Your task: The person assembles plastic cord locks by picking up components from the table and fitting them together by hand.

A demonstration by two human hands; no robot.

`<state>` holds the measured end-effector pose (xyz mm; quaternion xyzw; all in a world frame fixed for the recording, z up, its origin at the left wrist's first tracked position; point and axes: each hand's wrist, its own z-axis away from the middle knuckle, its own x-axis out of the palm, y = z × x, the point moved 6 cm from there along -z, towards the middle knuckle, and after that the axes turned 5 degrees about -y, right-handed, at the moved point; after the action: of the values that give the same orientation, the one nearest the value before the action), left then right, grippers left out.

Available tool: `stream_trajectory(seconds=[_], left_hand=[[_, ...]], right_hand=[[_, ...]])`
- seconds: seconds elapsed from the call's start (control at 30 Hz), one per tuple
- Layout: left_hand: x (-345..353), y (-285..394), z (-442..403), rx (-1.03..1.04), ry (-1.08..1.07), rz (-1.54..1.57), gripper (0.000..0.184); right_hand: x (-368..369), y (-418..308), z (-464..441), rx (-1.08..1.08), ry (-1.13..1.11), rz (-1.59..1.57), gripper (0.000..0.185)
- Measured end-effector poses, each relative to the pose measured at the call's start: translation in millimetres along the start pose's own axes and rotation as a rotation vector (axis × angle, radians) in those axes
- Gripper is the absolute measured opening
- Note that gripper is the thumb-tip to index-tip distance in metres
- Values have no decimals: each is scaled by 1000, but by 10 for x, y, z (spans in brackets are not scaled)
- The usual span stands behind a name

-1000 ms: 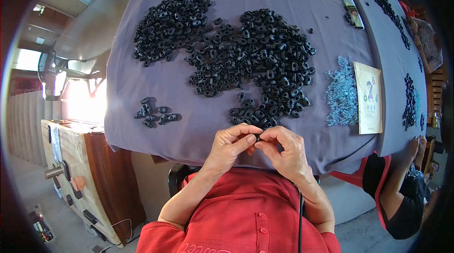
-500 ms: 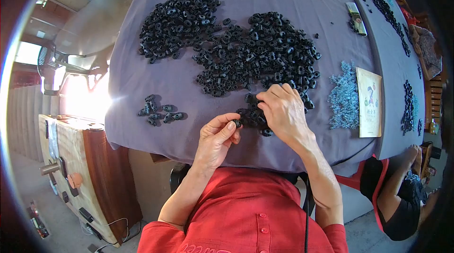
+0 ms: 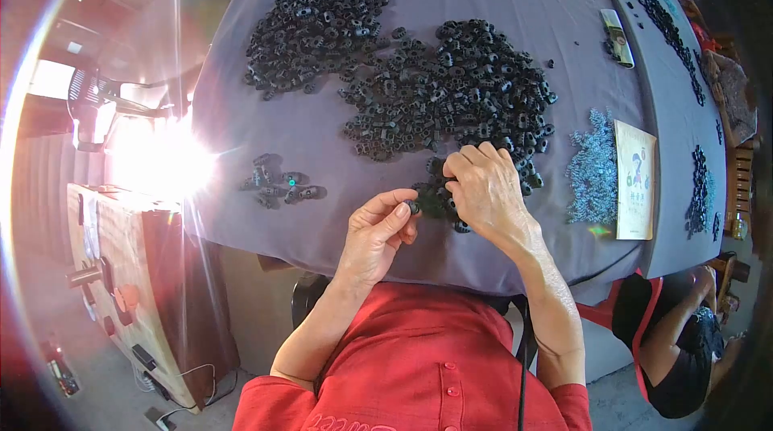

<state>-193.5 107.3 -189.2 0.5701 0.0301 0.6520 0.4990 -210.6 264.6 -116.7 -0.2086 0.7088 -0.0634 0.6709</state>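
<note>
head: black piece between left fingers

Black piece is being pinched by left hand — black pile is being touched by right hand.

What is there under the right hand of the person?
Black pieces show on both sides of the right hand; what lies directly beneath its palm and fingers is covered.

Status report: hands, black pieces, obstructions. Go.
Left hand pinching one black piece. Right hand down at nearest black pile, grip hidden. Nothing visibly blocking either.
</note>
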Motion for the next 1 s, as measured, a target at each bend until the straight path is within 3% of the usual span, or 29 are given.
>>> stream_trajectory(seconds=[0.1, 0.2, 0.3, 0.43, 0.63, 0.83, 1.0], left_hand=[[57, 28, 0, 17, 9, -17, 21], [115, 11, -6, 14, 5, -43, 22], [228, -30, -37, 1, -18, -75, 21], [354, -127, -85, -22, -42, -111, 19], [492, -241, -83, -20, -60, -234, 22], [503, -274, -61, -3, -53, -236, 22], [540, -289, -8, 38, -30, -246, 20]], right_hand=[[-166, 45, 30, 45, 117, -204, 12], [-248, 120, 212, 216, 52, -698, 13], [-205, 94, 469, 252, 143, -939, 15], [-78, 37, 716, 269, 68, -985, 16], [8, 76, 875, 384, 202, -1009, 17], [-17, 73, 891, 365, 231, -948, 13], [106, 89, 913, 408, 232, -1134, 12]])
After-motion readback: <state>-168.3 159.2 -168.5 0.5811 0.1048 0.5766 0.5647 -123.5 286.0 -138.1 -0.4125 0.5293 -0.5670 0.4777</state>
